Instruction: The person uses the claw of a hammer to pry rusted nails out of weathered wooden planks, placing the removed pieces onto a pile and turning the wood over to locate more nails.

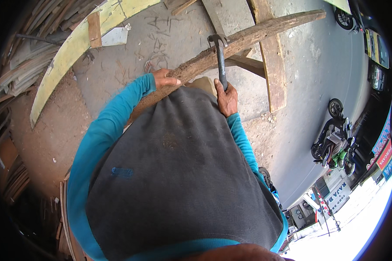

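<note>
A long, rough wooden beam (200,62) runs slantwise in front of my body, from low on the left up to the far right. My left hand (165,78) grips its near part, the thumb lying along the wood. In my right hand (228,99) is a claw hammer (221,61), held upright by its dark handle. The hammer's head is over the beam's edge; whether it touches the wood I cannot tell. My dark shirt hides part of the beam's near end.
Beneath the beam's far part lies a wide plank (273,74), with another board (212,17) crossing nearby. Bent nails (159,43) litter the ground. At left are a curved yellow panel (63,61) and stacked wood strips (32,65). A motorcycle (334,135) with a rider is on the road at right.
</note>
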The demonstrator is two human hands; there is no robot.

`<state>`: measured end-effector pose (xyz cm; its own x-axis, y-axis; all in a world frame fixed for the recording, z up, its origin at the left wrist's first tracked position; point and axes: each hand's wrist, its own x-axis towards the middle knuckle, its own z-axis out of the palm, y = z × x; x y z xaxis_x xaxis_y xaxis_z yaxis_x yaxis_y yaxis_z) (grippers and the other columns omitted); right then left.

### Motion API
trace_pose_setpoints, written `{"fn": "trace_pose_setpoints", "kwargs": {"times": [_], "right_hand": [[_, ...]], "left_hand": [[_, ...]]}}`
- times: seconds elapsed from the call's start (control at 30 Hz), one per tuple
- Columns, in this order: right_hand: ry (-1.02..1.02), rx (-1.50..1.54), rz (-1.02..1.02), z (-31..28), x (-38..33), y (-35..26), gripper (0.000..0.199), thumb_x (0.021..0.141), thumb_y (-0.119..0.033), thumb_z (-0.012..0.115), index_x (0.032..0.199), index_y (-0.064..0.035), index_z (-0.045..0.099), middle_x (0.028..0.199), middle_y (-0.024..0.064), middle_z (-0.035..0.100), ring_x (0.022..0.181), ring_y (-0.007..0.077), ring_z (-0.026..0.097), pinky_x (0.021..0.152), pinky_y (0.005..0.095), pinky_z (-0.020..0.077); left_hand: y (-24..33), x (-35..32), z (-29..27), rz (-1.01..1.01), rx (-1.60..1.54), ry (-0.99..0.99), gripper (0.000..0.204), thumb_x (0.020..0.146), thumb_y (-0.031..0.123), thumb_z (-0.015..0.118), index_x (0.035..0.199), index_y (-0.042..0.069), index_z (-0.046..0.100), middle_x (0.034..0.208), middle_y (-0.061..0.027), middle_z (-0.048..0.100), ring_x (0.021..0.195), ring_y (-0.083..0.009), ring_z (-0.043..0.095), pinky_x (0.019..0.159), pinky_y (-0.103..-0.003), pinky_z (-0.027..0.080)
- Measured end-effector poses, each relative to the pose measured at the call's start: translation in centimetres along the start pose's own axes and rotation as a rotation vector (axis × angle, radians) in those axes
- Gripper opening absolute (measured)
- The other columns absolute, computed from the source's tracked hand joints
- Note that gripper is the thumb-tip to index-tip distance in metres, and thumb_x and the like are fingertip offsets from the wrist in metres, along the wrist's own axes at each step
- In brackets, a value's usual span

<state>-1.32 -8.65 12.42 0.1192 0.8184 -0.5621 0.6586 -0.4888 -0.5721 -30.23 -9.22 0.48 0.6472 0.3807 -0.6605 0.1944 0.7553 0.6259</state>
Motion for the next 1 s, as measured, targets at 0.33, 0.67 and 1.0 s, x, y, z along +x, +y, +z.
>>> {"fn": "trace_pose_setpoints", "kwargs": {"times": [0.33, 0.67, 1.0], "right_hand": [[0.287, 0.492, -0.547, -1.0, -0.1, -1.2, 0.031, 0.093, -0.028, 0.067, 0.087, -0.0003, 0.055, 0.065, 0.005, 0.054, 0.057, 0.0159, 0.049, 0.055, 0.0326, 0.0417], [0.227, 0.426, -0.375, -2.7, -0.6, -2.2, 0.032, 0.094, -0.027, 0.066, 0.082, -0.0006, 0.053, 0.063, 0.0045, 0.054, 0.058, 0.011, 0.047, 0.053, 0.0296, 0.038], [0.015, 0.06, -0.072, -1.2, 0.0, -1.3, 0.045, 0.092, -0.04, 0.067, 0.09, 0.0041, 0.062, 0.066, 0.0137, 0.057, 0.064, 0.0176, 0.052, 0.061, 0.0361, 0.045]], "left_hand": [[1.3, 0.2, -1.2, 0.114, 0.135, 0.128, 0.08, 0.079, 0.055, 0.071, 0.13, -0.004, 0.057, 0.122, -0.0173, 0.064, 0.113, -0.0276, 0.06, 0.096, -0.037, 0.047], [1.1, 0.5, -1.6, 0.062, 0.333, 0.204, 0.084, 0.078, 0.06, 0.07, 0.12, -0.012, 0.059, 0.116, -0.0272, 0.064, 0.11, -0.0343, 0.061, 0.096, -0.042, 0.048], [1.9, 0.2, -0.8, 0.543, 0.975, 0.523, 0.075, 0.08, 0.056, 0.07, 0.12, -0.008, 0.061, 0.111, -0.0227, 0.068, 0.105, -0.0327, 0.064, 0.092, -0.04, 0.049]]}}
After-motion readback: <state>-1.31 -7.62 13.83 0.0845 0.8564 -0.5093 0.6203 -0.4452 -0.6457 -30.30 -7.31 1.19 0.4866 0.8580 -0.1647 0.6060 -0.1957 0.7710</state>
